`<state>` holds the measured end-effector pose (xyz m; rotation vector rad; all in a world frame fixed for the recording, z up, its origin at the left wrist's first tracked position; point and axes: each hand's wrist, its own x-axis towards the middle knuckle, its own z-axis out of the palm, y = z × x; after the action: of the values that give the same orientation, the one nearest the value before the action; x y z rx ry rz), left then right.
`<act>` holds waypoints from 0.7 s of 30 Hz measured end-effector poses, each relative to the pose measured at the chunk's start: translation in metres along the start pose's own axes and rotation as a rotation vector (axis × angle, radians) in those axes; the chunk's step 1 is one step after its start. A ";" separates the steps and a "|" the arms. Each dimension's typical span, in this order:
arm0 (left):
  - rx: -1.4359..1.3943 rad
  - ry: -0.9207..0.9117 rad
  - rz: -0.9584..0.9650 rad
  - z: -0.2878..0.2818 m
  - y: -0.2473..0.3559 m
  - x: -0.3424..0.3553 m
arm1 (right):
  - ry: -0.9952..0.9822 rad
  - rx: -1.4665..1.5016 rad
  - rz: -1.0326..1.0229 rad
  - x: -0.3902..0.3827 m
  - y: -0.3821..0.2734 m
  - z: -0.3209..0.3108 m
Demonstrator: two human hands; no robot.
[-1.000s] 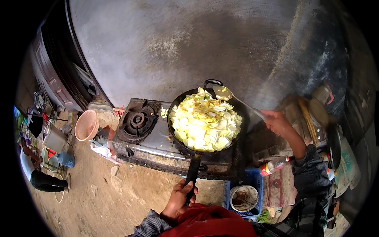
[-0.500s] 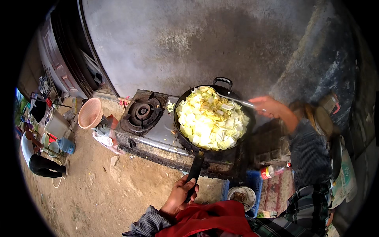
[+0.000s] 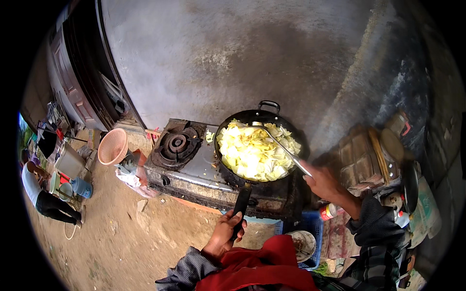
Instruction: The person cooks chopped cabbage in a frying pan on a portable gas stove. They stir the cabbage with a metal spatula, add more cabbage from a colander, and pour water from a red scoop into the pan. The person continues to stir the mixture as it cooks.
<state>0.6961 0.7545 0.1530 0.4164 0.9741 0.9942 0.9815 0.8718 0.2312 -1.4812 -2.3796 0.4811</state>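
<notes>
Here, the left hand [image 3: 224,232] has its fingers wrapped round the pan handle [image 3: 242,199], the right hand [image 3: 324,181] round the spatula [image 3: 287,151]; low, gentle scoops should keep the chopped cabbage [image 3: 250,156], mid-frame, inside the pan [image 3: 252,116].

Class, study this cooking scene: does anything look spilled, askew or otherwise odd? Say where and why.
A few pale green vegetable scraps lie on the stove, left of the pan; they look spilled, since the other chopped leaves are inside it. The stove's front also looks dark with grime.
</notes>
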 end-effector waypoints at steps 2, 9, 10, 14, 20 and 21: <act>0.005 -0.010 0.000 0.001 0.000 0.001 | 0.090 -0.103 -0.071 -0.022 0.008 0.028; 0.002 -0.003 -0.003 -0.002 0.000 0.002 | 0.188 -0.159 -0.050 -0.063 0.002 0.062; -0.003 0.008 -0.004 0.000 0.000 0.000 | 0.232 -0.126 -0.060 -0.065 0.002 0.059; -0.021 -0.021 0.003 -0.004 -0.005 0.007 | 0.169 -0.117 -0.025 -0.076 0.000 0.045; -0.025 -0.004 -0.009 0.004 0.000 0.003 | 0.265 0.199 0.049 -0.081 -0.003 0.001; -0.027 -0.004 -0.006 0.004 0.001 0.002 | 0.242 0.310 0.137 -0.078 -0.001 -0.006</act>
<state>0.6993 0.7577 0.1548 0.3925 0.9571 0.9992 1.0165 0.8019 0.2313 -1.4709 -1.9285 0.6316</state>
